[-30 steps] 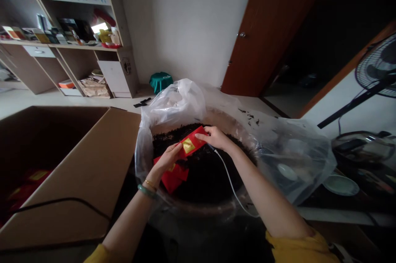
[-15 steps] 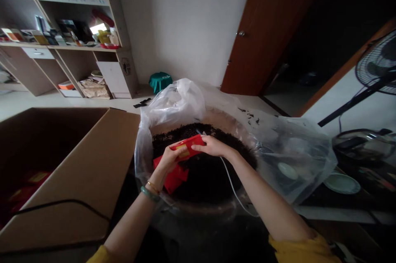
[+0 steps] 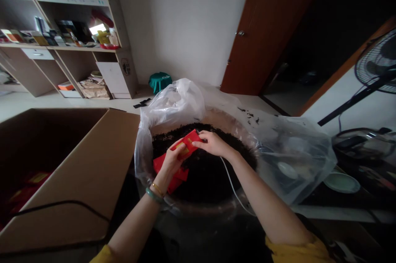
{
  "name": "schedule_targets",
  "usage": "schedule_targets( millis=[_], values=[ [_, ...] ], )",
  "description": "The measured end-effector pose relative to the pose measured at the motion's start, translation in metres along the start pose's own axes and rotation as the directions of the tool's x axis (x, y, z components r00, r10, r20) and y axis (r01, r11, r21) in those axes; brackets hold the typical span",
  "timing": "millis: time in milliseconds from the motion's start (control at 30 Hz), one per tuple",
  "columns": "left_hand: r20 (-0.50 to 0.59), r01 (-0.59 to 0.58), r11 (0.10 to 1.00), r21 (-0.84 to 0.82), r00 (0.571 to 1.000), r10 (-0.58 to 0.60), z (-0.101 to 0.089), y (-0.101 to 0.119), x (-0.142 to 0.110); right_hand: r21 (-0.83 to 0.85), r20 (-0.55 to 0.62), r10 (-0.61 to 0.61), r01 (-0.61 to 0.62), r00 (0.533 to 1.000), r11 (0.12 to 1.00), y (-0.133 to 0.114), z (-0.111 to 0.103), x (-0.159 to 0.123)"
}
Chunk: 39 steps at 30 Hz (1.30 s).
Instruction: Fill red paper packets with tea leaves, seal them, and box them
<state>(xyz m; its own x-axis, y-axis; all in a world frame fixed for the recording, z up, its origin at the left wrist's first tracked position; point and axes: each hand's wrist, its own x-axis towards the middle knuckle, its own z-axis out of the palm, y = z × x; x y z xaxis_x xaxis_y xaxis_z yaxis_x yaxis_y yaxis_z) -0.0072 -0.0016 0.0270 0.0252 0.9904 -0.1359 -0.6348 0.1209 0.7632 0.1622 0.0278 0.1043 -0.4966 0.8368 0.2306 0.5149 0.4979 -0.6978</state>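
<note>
Carton left of the basin, door behind, fan right.

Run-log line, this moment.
left hand: grips flat red gold-panelled packet | right hand: grips its far end | below: dark loose flakes, translucent plastic liner

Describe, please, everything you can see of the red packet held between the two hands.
The red packet is narrow and flattish, bright red with gold-coloured marks, its material perhaps glossy film. It slants above the dark loose leaves, its end at the right hand higher in the picture. That hand pinches this end; the left hand grips the other and partly covers the gold. Whether it is sealed or filled cannot be told.
</note>
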Motion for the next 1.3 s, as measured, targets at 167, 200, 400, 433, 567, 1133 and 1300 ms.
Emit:
schedule_targets(
  millis=[167, 200, 400, 433, 567, 1133, 1300],
  values=[
    [-0.077, 0.002, 0.997, -0.077, 0.997, -0.008, 0.002, -0.005, -0.003, -0.032, -0.162, -0.018, 0.013, 0.987, 0.999, 0.005, 0.001, 0.000],
    [-0.080, 0.011, 0.997, -0.073, 0.997, -0.017, 0.003, -0.004, -0.003, -0.052, -0.164, -0.015, 0.007, 0.986, 0.999, 0.006, 0.001, 0.001],
    [-0.070, -0.225, 0.955, 0.195, 0.968, 0.242, 0.003, 0.023, 0.001, -0.132, -0.166, -0.071, 0.049, 0.984, 0.990, 0.004, -0.009, 0.000],
    [-0.017, -0.274, 0.921, 0.277, 0.957, 0.290, 0.004, 0.030, 0.002, -0.129, -0.150, -0.084, 0.065, 0.985, 0.989, 0.003, -0.010, 0.000],
    [0.179, -0.279, 0.832, 0.481, 0.959, 0.218, 0.013, 0.043, 0.008, -0.051, -0.132, -0.114, 0.108, 0.985, 0.993, -0.002, -0.006, 0.001],
    [0.065, 0.097, 0.969, 0.225, 0.991, -0.115, 0.030, 0.014, 0.002, 0.111, -0.281, 0.166, -0.140, 0.945, 0.984, 0.035, 0.013, 0.022],
    [0.011, 0.088, 0.967, 0.238, 0.996, -0.094, 0.019, 0.012, 0.008, -0.292, -0.368, 0.356, -0.471, 0.859, 0.833, 0.074, 0.020, 0.031]
  ],
)
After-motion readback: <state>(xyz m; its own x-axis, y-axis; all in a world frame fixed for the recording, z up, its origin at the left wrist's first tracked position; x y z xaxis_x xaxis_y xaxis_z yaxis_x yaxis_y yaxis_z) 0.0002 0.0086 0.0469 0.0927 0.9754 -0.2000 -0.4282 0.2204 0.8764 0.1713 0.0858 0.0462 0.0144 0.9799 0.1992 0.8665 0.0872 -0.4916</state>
